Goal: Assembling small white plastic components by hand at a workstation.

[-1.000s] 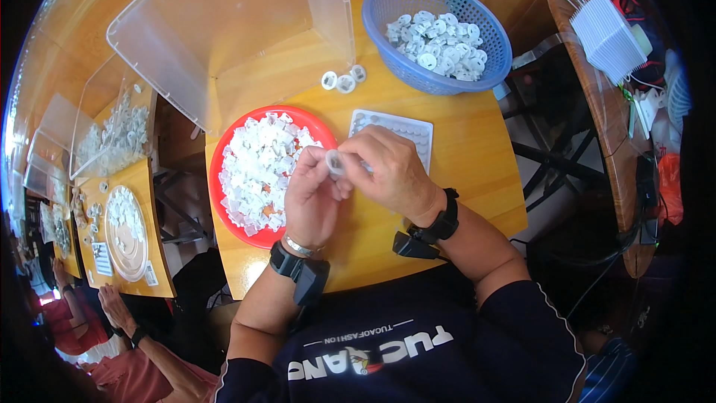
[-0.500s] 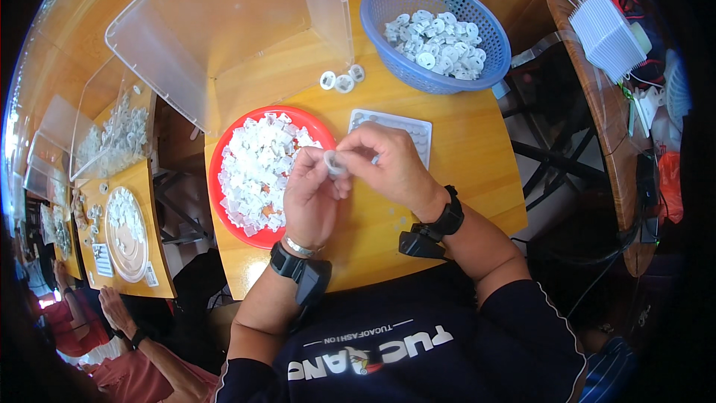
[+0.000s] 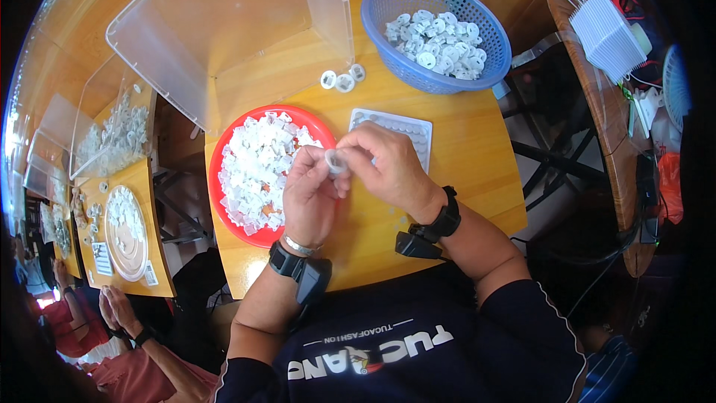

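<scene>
Both hands pinch one small white ring (image 3: 333,160) | left hand (image 3: 309,194) | right hand (image 3: 388,172) | opening faces up

Dark navy shirt, black wrist devices on both wrists, silver bracelet.

The right hand (image 3: 388,172) is covering part of the tray (image 3: 406,128), and its fingertips are hiding most of the small white ring (image 3: 333,160), so its shape stays unclear. The left hand (image 3: 307,198) is covering the plate's (image 3: 224,151) right rim. The white pieces (image 3: 257,164) are blurring into one heap. A neighbour's hands (image 3: 119,312) are being cut off at the lower left.
</scene>
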Motion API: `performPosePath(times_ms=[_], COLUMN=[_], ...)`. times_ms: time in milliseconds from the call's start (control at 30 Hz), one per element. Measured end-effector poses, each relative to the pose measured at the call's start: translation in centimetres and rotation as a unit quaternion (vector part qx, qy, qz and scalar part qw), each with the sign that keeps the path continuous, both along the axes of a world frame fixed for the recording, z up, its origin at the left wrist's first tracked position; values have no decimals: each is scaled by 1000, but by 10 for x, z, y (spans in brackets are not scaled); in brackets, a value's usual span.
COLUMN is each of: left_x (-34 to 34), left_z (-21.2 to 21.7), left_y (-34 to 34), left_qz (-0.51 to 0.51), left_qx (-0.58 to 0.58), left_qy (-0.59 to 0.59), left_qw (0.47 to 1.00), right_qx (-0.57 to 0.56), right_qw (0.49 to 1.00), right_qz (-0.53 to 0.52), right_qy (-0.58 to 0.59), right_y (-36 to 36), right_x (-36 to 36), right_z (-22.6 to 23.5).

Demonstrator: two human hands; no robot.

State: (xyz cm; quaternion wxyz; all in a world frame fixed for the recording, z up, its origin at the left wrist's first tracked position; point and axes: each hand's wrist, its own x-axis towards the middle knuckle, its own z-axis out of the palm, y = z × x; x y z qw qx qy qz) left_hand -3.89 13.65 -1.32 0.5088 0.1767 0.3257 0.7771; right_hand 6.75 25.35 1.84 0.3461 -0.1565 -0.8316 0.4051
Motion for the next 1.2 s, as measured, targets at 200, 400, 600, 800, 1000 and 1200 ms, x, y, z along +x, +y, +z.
performPosePath(times_ms=[200,400,600,800,1000,1200], left_x=[0,0,0,-1,-2,-3], left_z=[-1,5,8,6,1,4], left_y=[0,0,0,0,0,1], left_qz=[-2,-5,-7,-11,-15,-15], left_qx=[1,-5,-6,-2,7,-2], left_qy=[-6,-23,-36,-39,-33,-46], left_qw=[1000,1000,999,999,999,999], right_qx=[5,59,80,81,82,79], right_qw=[1000,998,996,996,996,997], right_qz=[-6,-8,-18,-18,-20,-19], right_qy=[-12,20,25,25,21,14], right_y=[-1,-2,-3,-2,-2,-1], right_x=[0,0,-1,-1,0,1], right_z=[-1,-1,0,-1,-1,1])
